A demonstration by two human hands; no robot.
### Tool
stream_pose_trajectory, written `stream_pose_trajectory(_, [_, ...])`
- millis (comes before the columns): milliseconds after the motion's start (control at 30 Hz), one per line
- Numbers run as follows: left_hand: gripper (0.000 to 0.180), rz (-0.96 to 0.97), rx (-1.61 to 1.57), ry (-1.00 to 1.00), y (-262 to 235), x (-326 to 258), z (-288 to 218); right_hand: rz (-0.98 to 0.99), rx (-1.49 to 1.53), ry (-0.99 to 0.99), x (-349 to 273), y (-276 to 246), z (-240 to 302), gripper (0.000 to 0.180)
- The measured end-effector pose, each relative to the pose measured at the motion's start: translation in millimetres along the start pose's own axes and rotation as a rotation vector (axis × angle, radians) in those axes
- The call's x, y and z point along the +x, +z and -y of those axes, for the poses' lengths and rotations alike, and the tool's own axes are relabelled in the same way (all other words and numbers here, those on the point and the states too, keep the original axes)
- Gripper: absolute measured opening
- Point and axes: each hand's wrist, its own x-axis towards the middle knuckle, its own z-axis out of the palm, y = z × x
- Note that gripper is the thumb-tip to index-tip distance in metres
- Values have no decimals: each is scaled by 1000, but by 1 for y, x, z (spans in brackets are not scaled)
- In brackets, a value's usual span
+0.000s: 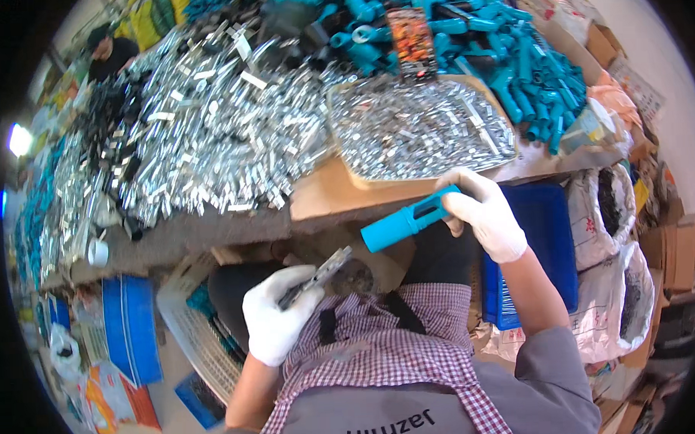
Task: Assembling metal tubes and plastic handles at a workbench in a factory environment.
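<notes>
In my gloved left hand (278, 315), fingers closed, is a narrow silver metal piece (332, 264) that points up and to the right. The gloved right hand (489, 216) grips a teal plastic tube-shaped part (398, 229) by its slotted end. Its wide round end faces lower left, toward the metal piece, with a gap between the two. Both parts are above my lap, in front of the bench edge. A beige-rimmed tray (392, 184) of small shiny metal pieces lies just beyond my right hand.
Loose silver metal strips (230, 137) cover the bench at left. Teal plastic parts (510, 50) are heaped at the far right. A blue crate (536, 233) and white sacks (600, 208) stand to my right; a blue bin (129, 332) is at left. Another person (112, 53) is at far left.
</notes>
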Motion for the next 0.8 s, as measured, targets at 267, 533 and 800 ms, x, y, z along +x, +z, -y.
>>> stream_pose_trajectory(267, [38, 274, 168, 161, -10, -5, -2, 527, -453, -60, -6, 29, -16, 30])
stream_pose_trajectory(533, [54, 529, 232, 59, -14, -9, -2, 771, -346, 272, -8, 70, -22, 44])
stream_pose_trajectory(800, [52, 524, 241, 104, -11, -17, 3, 794, -352, 52, -7, 71, -38, 58])
